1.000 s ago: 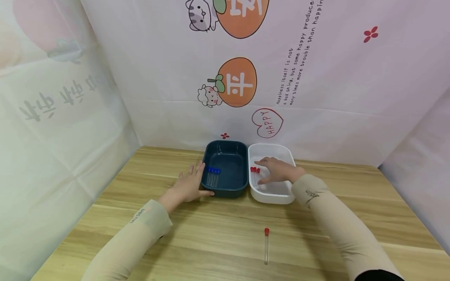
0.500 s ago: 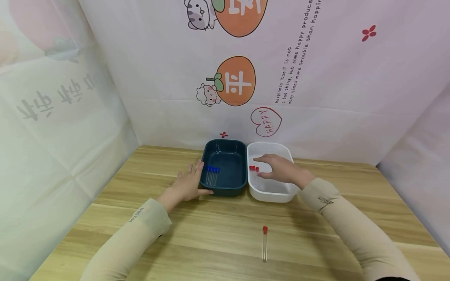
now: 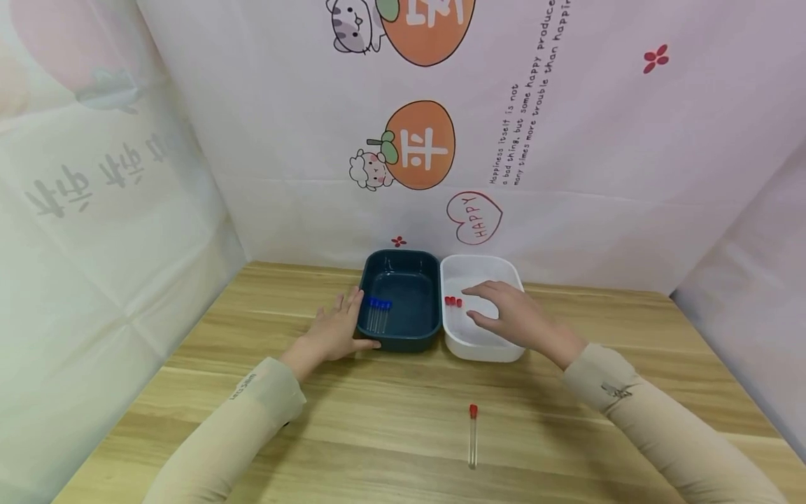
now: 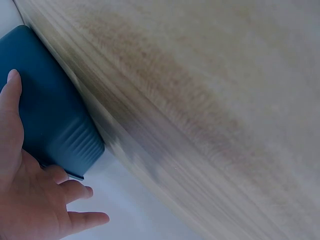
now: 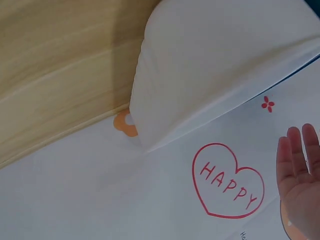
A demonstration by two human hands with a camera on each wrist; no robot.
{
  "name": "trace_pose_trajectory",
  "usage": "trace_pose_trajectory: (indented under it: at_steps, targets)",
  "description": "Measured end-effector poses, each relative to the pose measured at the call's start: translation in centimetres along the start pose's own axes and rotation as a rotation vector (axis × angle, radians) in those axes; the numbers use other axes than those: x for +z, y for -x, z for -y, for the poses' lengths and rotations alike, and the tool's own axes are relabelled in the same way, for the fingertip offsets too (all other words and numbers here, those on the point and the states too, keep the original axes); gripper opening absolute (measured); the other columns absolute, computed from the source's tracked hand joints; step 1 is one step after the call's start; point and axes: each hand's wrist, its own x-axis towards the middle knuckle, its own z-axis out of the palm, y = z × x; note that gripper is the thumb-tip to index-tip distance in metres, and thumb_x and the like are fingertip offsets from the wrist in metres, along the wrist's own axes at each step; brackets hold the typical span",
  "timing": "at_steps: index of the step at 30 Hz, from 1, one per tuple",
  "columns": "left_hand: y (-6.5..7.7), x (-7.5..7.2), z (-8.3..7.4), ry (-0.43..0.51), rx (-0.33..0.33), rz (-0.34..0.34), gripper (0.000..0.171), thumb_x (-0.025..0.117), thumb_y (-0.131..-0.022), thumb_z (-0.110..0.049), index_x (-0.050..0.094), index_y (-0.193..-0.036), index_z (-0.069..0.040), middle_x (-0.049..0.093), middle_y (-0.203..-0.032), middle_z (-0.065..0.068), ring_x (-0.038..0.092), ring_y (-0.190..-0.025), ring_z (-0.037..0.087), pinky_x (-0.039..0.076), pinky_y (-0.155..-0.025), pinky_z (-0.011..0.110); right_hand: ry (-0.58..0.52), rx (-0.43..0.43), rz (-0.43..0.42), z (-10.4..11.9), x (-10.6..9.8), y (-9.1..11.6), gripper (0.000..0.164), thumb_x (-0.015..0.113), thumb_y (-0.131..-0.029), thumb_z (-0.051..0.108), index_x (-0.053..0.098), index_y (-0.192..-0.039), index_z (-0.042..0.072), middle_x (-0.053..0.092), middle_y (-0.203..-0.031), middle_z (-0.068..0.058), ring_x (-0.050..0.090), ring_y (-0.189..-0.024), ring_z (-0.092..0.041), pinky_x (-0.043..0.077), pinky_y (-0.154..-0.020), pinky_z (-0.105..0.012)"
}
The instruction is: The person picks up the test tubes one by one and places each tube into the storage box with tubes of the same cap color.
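My left hand rests its extended fingers and thumb against the left side of a dark teal bin. Several blue-capped test tubes lie side by side in that bin. Over the adjoining white bin hovers my right hand, fingers apart and holding nothing. Red-capped test tubes lie at the white bin's left side, their clear bodies hard to see. Another red-capped test tube lies on the table in front. The left wrist view shows the thumb along the teal bin's outer wall.
Both bins stand side by side near the back of the wood-grain table. A printed white cloth hangs right behind them, and more cloth encloses the left and right sides.
My right hand has drawn back to the right, away from the red-capped tubes in the white bin. The left hand stays at the teal bin. The head view has shifted slightly.
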Motion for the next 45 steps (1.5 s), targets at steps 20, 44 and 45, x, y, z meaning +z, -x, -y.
trace_pose_trajectory:
  at_steps: [20, 44, 45]
  targets:
    - [0.1, 0.0, 0.0, 0.008, -0.007, 0.004, 0.115, 0.068, -0.091, -0.063, 0.006, -0.164, -0.001, 0.004, -0.171, 0.017, 0.009, -0.154, 0.044, 0.014, -0.114, 0.074, -0.084, -0.051, -0.146, 2.1, -0.8, 7.5, 0.038, 0.08, -0.088, 0.011, 0.071, -0.124, 0.007, 0.072, -0.121, -0.006, 0.068, -0.107, -0.028, 0.059, -0.084, -0.047]
    - [0.3, -0.5, -0.4, 0.023, -0.011, 0.005, 0.114, 0.069, -0.091, -0.061, 0.006, -0.164, -0.001, 0.004, -0.171, 0.016, 0.009, -0.154, 0.043, 0.014, -0.114, 0.073, -0.021, 0.001, 0.131, 4.2, 2.9, 11.3, 0.067, 0.081, -0.088, 0.042, 0.061, -0.139, 0.004, 0.062, -0.135, -0.015, 0.062, -0.119, -0.036, 0.053, -0.095, -0.053]
    - [0.3, -0.5, -0.4, 0.023, -0.01, 0.005, 0.114, 0.069, -0.091, -0.061, 0.006, -0.164, -0.001, 0.004, -0.171, 0.016, 0.009, -0.154, 0.043, 0.014, -0.114, 0.073, -0.006, -0.008, 0.131, 4.2, 3.1, 11.4, 0.067, 0.081, -0.087, 0.043, 0.062, -0.138, 0.003, 0.062, -0.134, -0.014, 0.062, -0.119, -0.034, 0.052, -0.096, -0.052]
